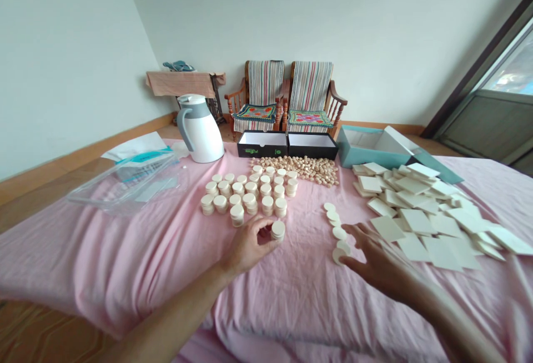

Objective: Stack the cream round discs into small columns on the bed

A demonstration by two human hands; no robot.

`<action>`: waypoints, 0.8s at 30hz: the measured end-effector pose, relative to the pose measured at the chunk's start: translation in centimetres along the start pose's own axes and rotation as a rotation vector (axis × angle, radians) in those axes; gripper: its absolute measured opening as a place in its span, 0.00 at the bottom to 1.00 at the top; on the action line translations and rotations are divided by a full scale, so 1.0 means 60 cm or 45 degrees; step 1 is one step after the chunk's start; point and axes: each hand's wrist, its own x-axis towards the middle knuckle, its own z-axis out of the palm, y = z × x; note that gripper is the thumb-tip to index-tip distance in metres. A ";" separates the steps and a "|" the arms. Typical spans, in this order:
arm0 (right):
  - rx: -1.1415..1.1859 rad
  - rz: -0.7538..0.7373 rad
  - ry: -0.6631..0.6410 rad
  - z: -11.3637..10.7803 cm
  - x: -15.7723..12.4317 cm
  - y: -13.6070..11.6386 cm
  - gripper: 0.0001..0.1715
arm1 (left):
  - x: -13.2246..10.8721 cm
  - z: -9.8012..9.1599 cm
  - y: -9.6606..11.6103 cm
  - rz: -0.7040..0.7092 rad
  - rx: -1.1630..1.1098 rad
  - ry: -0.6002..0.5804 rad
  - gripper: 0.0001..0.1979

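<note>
My left hand curls its thumb and fingers against a short stack of pale round wooden discs, which stands on the cloth. Behind it, several similar disc stacks stand close together in rough rows. To the right, a curved line of loose, partly overlapping discs lies flat. My right hand is over the right side of that line, its fingers spread and its thumb at the nearest disc. Nothing is gripped in it.
Square pale tiles lie heaped at right. Small wooden pieces spread before two black boxes. A blue-green box, white jug and clear plastic container stand on the pink cloth. Two chairs are behind.
</note>
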 end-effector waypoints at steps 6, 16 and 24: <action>0.065 0.023 -0.013 0.025 -0.011 -0.004 0.17 | 0.001 0.000 -0.003 0.005 0.040 -0.022 0.18; 0.220 -0.067 0.145 0.063 0.074 -0.039 0.14 | 0.001 -0.001 0.001 0.014 0.055 -0.025 0.16; 0.116 -0.388 -0.003 0.042 0.082 -0.068 0.13 | 0.000 -0.002 0.002 0.014 0.049 -0.020 0.16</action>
